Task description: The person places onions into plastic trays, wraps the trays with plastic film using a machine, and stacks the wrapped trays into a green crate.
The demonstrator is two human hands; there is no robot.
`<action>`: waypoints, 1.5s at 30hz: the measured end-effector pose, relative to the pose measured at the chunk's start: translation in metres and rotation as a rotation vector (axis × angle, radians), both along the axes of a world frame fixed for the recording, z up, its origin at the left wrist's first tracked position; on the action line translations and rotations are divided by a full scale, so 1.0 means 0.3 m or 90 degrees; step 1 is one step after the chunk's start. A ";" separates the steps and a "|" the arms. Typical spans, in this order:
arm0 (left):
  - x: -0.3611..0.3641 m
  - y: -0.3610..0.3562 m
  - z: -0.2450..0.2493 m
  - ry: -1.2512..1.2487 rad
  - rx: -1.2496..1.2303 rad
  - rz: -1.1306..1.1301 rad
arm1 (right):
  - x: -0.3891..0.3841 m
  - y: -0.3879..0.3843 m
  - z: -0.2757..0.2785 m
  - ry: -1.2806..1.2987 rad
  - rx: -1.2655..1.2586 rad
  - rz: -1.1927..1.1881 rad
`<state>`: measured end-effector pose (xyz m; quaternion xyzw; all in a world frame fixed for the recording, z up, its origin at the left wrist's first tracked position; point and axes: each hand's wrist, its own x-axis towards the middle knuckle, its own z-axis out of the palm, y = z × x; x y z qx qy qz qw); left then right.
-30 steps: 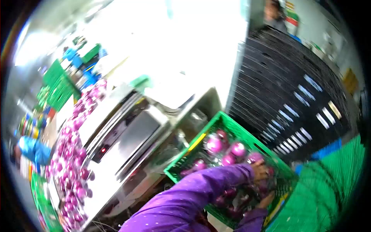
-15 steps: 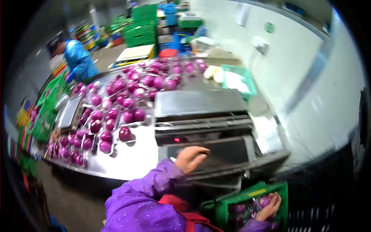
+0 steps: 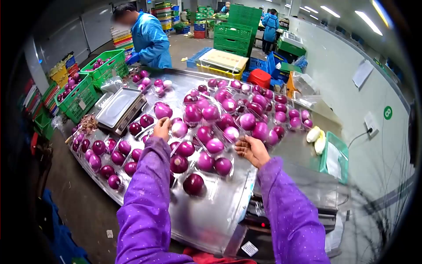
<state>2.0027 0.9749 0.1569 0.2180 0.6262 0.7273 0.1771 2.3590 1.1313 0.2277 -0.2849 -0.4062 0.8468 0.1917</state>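
Observation:
Over the onions on the metal table, my left hand (image 3: 161,129) has its fingertips pressed together, just below a purple onion (image 3: 163,110); anything between them is too small to make out. To the right, my right hand (image 3: 252,151) is palm-down with its fingers slightly curled and apart, beside a film-wrapped tray of onions (image 3: 214,145). Nothing shows in its grasp. Between my arms, a single dark onion (image 3: 193,184) sits near the front of the table. Many wrapped onions lie around both hands.
A scale (image 3: 121,108) stands left, near green crates of onions (image 3: 78,97). At right are pale vegetables (image 3: 317,139) and a green basket (image 3: 345,160). A dark machine (image 3: 303,189) lies partly under my right arm. A person in blue (image 3: 150,40) works across the table.
The view has swung left and up. My left hand has moved from the machine to over the onions, and my right hand from the green crate to beside the wrapped trays.

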 end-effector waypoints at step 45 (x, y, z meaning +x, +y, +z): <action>1.252 -0.010 0.350 0.886 -0.144 -0.659 | 1.557 -0.187 0.153 -0.618 1.190 0.168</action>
